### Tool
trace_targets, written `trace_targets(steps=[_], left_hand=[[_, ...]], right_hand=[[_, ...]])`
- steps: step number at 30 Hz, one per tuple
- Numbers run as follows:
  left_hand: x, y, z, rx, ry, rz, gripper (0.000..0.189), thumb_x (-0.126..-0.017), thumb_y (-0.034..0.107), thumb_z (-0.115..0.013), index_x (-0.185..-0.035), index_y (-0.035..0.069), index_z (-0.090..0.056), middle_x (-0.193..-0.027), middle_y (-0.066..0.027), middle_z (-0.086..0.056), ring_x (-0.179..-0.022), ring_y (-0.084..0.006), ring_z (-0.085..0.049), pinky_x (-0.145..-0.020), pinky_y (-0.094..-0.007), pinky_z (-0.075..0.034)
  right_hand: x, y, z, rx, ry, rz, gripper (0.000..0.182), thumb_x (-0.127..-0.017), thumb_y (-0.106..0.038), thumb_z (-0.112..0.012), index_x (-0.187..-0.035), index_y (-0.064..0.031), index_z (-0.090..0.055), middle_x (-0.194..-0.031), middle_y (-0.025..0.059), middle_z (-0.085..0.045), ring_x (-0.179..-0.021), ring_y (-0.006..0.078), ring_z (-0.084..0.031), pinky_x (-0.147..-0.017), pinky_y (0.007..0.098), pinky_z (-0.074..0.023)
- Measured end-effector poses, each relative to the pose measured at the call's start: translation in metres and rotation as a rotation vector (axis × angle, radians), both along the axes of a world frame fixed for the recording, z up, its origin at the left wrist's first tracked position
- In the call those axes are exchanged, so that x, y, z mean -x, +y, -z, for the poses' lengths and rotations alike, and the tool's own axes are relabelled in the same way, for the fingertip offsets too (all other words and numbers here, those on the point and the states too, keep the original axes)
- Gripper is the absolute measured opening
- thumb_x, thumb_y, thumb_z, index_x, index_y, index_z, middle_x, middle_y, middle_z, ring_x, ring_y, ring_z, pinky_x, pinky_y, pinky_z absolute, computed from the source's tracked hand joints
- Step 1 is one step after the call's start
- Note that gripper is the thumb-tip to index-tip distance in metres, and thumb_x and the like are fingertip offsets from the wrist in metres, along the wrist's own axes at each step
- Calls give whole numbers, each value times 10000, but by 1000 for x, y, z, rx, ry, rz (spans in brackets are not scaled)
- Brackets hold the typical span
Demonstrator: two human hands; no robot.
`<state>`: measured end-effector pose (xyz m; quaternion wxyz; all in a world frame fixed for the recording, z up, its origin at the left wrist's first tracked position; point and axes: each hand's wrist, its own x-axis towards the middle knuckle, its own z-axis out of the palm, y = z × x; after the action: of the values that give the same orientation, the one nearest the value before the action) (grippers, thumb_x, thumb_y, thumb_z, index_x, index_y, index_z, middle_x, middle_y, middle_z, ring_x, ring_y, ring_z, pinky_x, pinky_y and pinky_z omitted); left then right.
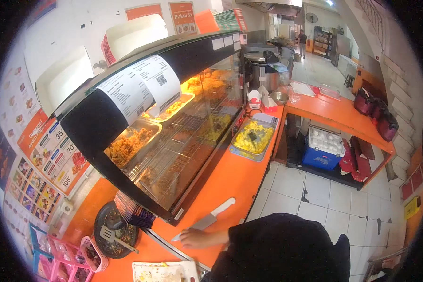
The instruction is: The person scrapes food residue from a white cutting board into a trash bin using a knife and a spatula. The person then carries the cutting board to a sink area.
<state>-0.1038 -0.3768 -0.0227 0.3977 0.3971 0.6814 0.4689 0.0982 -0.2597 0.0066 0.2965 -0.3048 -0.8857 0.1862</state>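
Note:
My right hand rests at the tip end of a large kitchen knife, which lies on the orange counter with its white handle pointing away. The fingers are partly hidden, so whether they grip the blade cannot be seen. Below the hand lies a white cutting board with food scraps on it. To the left, a metal slotted spatula lies across a dark stone mortar. A glass tray of yellow scrambled egg stands farther up the counter. My left hand is out of view.
A glass-fronted heated display case with trays of fried food stands along the counter. Pink baskets are at the lower left. An orange side table stands beyond, with a blue cooler box beneath. A person is far back.

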Motion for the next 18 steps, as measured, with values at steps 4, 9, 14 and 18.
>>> trace_targets(steps=[4, 9, 14, 18], left_hand=[[22, 2, -8, 21, -22, -23, 393, -850, 268, -574, -926, -117, -592, -802, -214, -647, -710, -260, -629, -634, -334, -503], [64, -47, 2, 62, -109, -153, 448, -875, 310, -561, -900, -137, -588, -754, -214, -653, -646, -243, -644, -585, -313, -516], [114, -97, 34, 282, -327, -44, 510, -899, 352, -547, -874, -156, -584, -706, -213, -659, -583, -227, -659, -536, -293, -530], [145, -87, 12, 601, -410, 147, 506, -911, 471, -502, -912, -9, -661, -820, -104, -687, -619, -158, -637, -559, -249, -497]], right_hand=[[65, 6, -15, -44, -59, -252, 166, -782, -235, -586, -779, -69, -577, -867, 75, -521, -925, 260, -494, -764, 387, -422], [106, -2, -38, 108, -46, -410, 200, -792, -174, -590, -964, -75, -559, -995, 98, -529, -978, 292, -509, -806, 418, -435], [122, 23, -30, 123, -12, -322, 267, -820, -227, -634, -1029, -76, -566, -993, 93, -571, -948, 294, -549, -789, 421, -447], [173, 37, -41, 37, 39, -189, 178, -829, -236, -619, -910, -78, -609, -875, 100, -588, -894, 296, -561, -759, 420, -459]])
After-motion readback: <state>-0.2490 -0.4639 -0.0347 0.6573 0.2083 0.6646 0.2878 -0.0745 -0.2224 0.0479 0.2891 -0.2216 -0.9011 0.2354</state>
